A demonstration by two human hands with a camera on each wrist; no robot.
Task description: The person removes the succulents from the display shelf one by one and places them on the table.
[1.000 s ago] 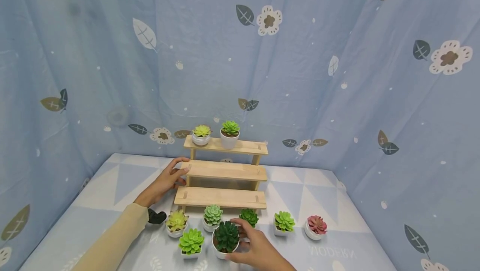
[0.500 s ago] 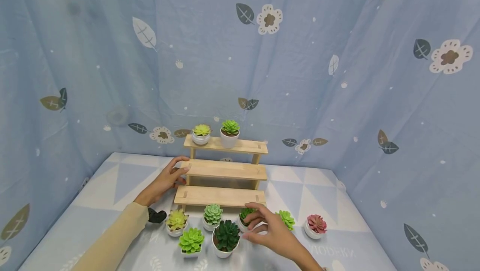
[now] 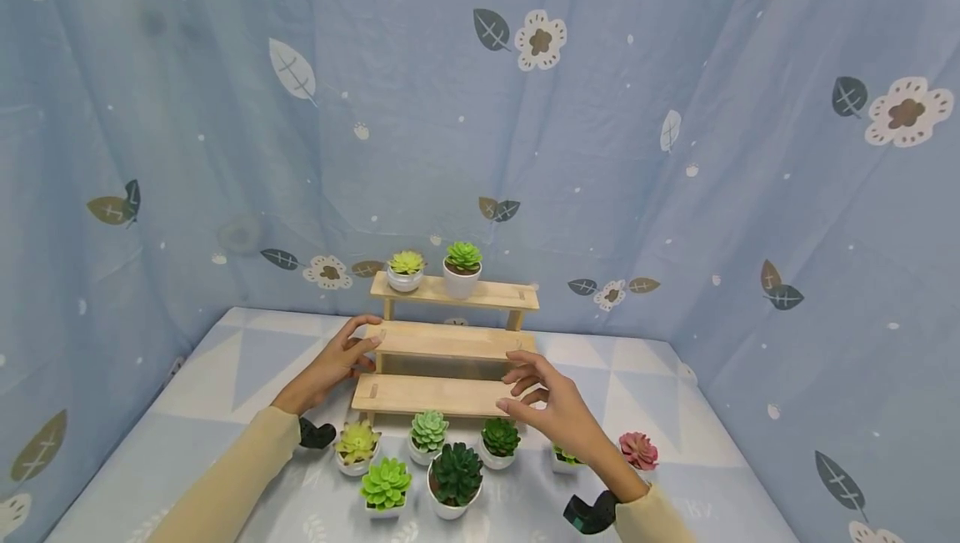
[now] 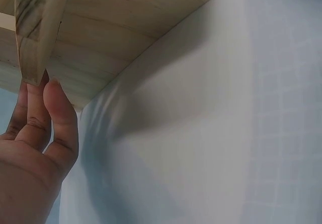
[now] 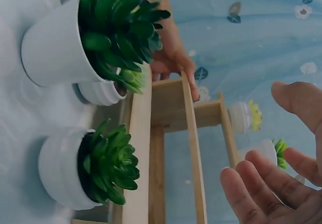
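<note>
A three-tier wooden plant stand [image 3: 442,395] stands at the back of the table. At its left end my left hand [image 3: 330,368] grips the middle board; the left wrist view shows thumb and fingers against the wood. My right hand [image 3: 555,405] hovers at the stand's right side, fingers loosely bent, holding nothing. Two potted succulents, one yellow-green [image 3: 406,270] and one bright green [image 3: 462,270], sit on the top tier. In front of the stand is a large dark green succulent [image 3: 455,476] in a white pot, with a smaller dark green one [image 3: 498,440] behind it.
More potted succulents stand on the table: yellow-green [image 3: 356,447], bright green [image 3: 386,486], pale green [image 3: 429,434] and red [image 3: 638,449]. Another green one [image 3: 564,461] is partly hidden by my right arm. A blue patterned curtain [image 3: 420,109] hangs behind.
My right hand has let go of the large dark green succulent, leaving it on the table, and has moved up and right toward the stand. My left hand has stayed in place.
</note>
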